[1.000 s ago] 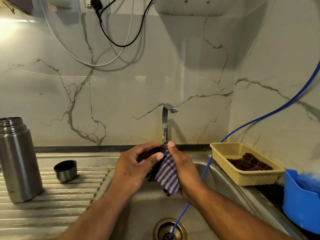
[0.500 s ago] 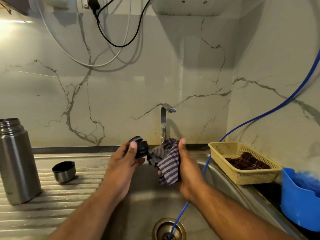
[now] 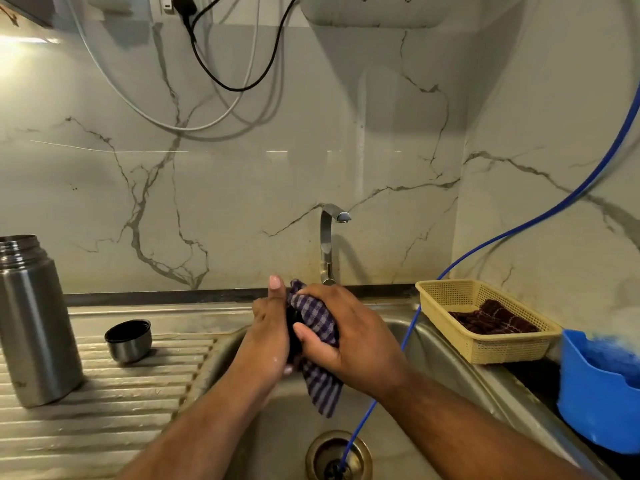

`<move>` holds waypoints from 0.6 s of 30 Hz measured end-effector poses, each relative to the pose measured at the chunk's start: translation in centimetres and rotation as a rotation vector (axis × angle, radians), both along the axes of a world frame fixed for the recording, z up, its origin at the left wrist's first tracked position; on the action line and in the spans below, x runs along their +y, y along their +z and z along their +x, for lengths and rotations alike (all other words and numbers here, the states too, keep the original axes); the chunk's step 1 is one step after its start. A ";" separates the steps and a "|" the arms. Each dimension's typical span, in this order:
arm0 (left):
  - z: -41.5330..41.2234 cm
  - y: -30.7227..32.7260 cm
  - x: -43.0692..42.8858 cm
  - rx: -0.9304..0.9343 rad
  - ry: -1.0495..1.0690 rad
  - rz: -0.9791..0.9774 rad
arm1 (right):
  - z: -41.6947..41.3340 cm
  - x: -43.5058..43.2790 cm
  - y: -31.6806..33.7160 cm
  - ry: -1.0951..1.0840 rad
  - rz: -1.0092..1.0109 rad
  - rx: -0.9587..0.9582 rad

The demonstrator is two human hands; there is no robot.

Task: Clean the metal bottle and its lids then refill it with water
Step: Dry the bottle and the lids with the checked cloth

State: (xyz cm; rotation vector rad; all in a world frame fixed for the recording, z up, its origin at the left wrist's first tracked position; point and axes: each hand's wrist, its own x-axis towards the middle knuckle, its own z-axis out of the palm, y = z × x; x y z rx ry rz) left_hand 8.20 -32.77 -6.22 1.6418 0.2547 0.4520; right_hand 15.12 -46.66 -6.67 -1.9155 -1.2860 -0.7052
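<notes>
The open metal bottle [image 3: 33, 323] stands upright on the ribbed drainboard at the far left. Its steel cup lid [image 3: 128, 340] sits mouth-up a little to the right of it. Over the sink basin my left hand [image 3: 272, 336] grips the small black inner lid [image 3: 293, 336], which is mostly hidden between my hands. My right hand [image 3: 349, 336] presses a purple checked cloth [image 3: 320, 344] around that lid; the cloth's tail hangs down toward the drain.
A steel tap [image 3: 327, 244] rises behind my hands, with no water running. A thin blue hose [image 3: 408, 332] runs from the right wall into the drain [image 3: 337, 457]. A yellow basket [image 3: 485, 344] holding a dark cloth and a blue tub [image 3: 599, 407] sit at the right.
Half a second ago my hands were apart, the black lid showing in my left and the cloth in my right. Now the cloth is wrapped over the lid again.
</notes>
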 end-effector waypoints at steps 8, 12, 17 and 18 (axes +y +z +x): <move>-1.8 1.7 0.5 0.036 -0.299 -0.317 | 0.8 -0.5 0.1 -0.150 0.045 -0.095; -1.8 1.6 -0.5 -0.084 -0.289 -0.266 | 1.2 -0.7 -0.1 -0.157 0.110 0.028; -1.5 1.3 -0.3 -0.286 -0.135 0.442 | 0.0 0.8 0.2 -0.027 0.386 0.631; -1.2 1.1 0.2 -0.276 -0.088 0.557 | 0.0 1.0 0.4 -0.007 0.398 0.829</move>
